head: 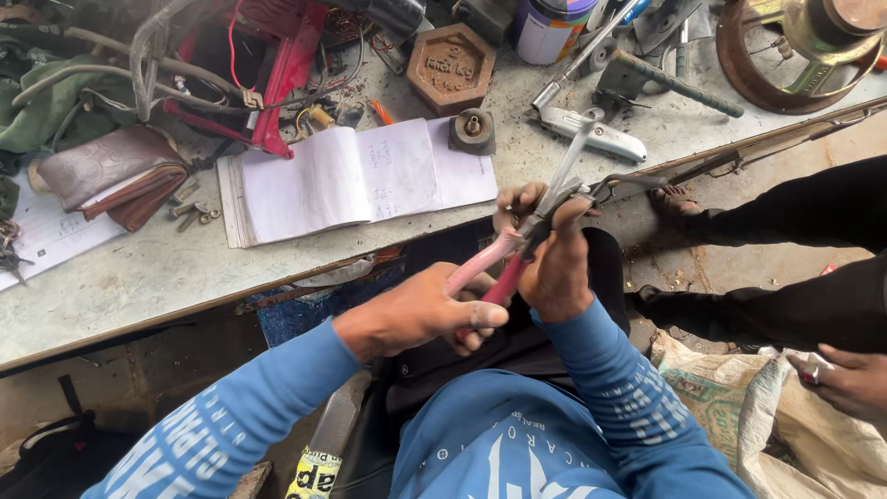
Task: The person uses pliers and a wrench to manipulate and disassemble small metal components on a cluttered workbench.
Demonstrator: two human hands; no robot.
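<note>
My left hand [420, 312] grips the pink and red handles of a pair of pliers [504, 263], thumb pressed along them. The plier jaws close on a thin metal part [614, 188] near the edge of the workbench [139, 268]. My right hand [552, 254] holds that metal part and a flat metal strip [571, 166] right at the jaws, fingers curled tight. Both arms wear blue printed sleeves.
On the bench lie an open notebook [351, 176], a brown wallet [115, 176], a hexagonal iron weight [451, 65], a small metal block [472, 131], a utility knife [591, 134], a paint can [550, 28] and red machine parts [277, 74]. Another person's legs [785, 268] and hand [850, 379] are at right, above sacks [739, 397].
</note>
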